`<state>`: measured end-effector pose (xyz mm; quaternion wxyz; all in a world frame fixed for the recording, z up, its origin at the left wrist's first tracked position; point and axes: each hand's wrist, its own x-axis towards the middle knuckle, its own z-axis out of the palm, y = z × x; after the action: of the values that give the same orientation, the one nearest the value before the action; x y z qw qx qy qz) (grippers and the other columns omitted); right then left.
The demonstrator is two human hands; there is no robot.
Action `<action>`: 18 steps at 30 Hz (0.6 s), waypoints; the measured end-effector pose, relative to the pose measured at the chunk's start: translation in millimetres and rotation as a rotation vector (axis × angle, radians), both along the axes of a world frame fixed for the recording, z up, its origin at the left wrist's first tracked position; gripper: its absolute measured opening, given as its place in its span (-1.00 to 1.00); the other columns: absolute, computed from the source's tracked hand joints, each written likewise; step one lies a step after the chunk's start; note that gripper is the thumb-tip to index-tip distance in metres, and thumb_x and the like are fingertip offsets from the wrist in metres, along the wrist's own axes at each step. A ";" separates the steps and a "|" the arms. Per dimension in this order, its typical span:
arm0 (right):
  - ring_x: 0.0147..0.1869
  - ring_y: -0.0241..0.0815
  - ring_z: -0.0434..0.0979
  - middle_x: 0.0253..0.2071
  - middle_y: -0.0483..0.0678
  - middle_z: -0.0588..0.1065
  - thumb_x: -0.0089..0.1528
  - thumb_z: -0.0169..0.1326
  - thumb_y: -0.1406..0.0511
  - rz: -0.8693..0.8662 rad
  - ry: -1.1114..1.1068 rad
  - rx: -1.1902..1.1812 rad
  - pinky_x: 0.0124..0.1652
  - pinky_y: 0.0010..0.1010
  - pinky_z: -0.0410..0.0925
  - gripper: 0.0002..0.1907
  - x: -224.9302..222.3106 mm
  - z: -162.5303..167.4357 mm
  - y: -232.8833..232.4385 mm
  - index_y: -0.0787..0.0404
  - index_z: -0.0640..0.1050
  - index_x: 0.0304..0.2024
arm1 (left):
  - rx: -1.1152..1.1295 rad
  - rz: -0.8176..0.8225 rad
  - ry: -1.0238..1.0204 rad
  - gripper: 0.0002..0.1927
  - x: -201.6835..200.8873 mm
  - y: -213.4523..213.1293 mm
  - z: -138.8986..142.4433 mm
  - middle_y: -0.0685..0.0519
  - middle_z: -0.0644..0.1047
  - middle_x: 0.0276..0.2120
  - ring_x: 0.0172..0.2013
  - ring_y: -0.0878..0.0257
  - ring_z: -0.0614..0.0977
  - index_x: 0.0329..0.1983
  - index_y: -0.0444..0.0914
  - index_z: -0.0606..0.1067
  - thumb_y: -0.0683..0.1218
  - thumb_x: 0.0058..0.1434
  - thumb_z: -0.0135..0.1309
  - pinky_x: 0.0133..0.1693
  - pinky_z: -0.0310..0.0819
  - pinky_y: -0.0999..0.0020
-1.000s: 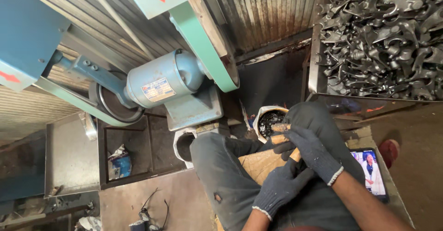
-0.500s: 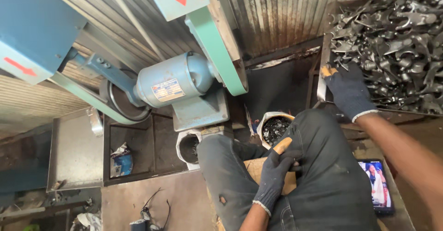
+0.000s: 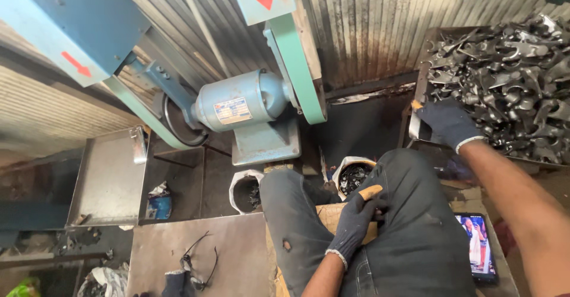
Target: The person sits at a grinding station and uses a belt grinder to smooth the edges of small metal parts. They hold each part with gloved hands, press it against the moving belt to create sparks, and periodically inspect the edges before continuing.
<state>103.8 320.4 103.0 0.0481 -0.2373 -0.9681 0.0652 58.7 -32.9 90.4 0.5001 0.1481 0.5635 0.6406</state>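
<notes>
Corrugated metal sheeting backs this cramped corner, and I sit low in front of it with my knees up. Far left a grey tray (image 3: pixel 110 181) stands on its frame, and beside it the blue motor (image 3: pixel 240 104) drives the green belt guard (image 3: pixel 294 65) that runs up past the red arrows. Below the motor two white-rimmed buckets (image 3: pixel 244 190) sit on the floor, the right one dark with small parts. My left hand (image 3: pixel 355 220), gloved dark blue, rests on my lap between my thighs, fingers curled round something with an orange-tan tip; I cannot tell what the piece is. A second ago both hands were together here on my lap; since then my right hand (image 3: pixel 448 124) has swung out and now lies at the near edge of the bin (image 3: pixel 418 83), its fingers bent down on the heap of dark metal parts (image 3: pixel 510 77). Whether they have closed on one I cannot tell. I judge I am fetching another piece while the left keeps its hold. A phone (image 3: pixel 477 246) glows by my right thigh.
</notes>
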 end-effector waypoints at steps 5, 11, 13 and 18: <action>-0.13 0.18 0.60 -0.17 0.16 0.56 0.20 -0.06 0.26 0.232 -0.032 0.160 -0.15 -0.02 0.43 -0.60 1.3 9.1 1.3 0.12 0.57 0.07 | 0.035 0.031 0.023 -0.58 -4.1 0.1 -7.6 0.01 0.64 -0.12 -0.17 0.33 0.65 0.32 -0.32 0.41 -0.17 0.40 -0.06 -0.15 0.61 0.42; 0.06 0.13 0.57 -0.07 0.15 0.55 0.33 0.10 0.12 -0.072 -0.074 -0.005 0.06 -0.11 0.42 -0.68 7.1 27.6 -20.9 0.17 0.57 0.00 | 0.027 0.017 0.025 -0.57 -6.4 1.2 -11.7 -0.02 0.62 -0.11 -0.19 0.32 0.63 0.34 -0.32 0.41 -0.17 0.41 -0.01 -0.15 0.59 0.42; 0.13 0.16 0.51 0.02 0.16 0.51 0.24 0.19 0.24 -0.115 0.357 -0.303 0.11 -0.14 0.40 -0.68 9.1 29.0 -41.0 0.24 0.54 0.00 | 0.047 0.051 0.006 -0.55 -7.4 1.4 -9.0 -0.01 0.59 -0.05 -0.17 0.30 0.63 0.35 -0.32 0.41 -0.17 0.40 0.01 -0.14 0.59 0.40; 0.29 0.14 0.52 0.19 0.19 0.49 0.09 0.08 0.63 0.051 0.828 -0.091 0.29 -0.19 0.41 -0.52 26.8 20.8 -123.8 0.24 0.52 0.05 | 0.198 0.111 0.077 -0.51 -13.7 0.7 8.7 0.01 0.55 0.12 0.01 0.33 0.60 0.39 -0.30 0.35 -0.20 0.39 0.03 0.06 0.52 0.40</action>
<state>130.6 196.6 123.9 0.4209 -0.1689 -0.8687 0.1991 45.0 -32.3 99.0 0.4248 0.1898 0.5235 0.7138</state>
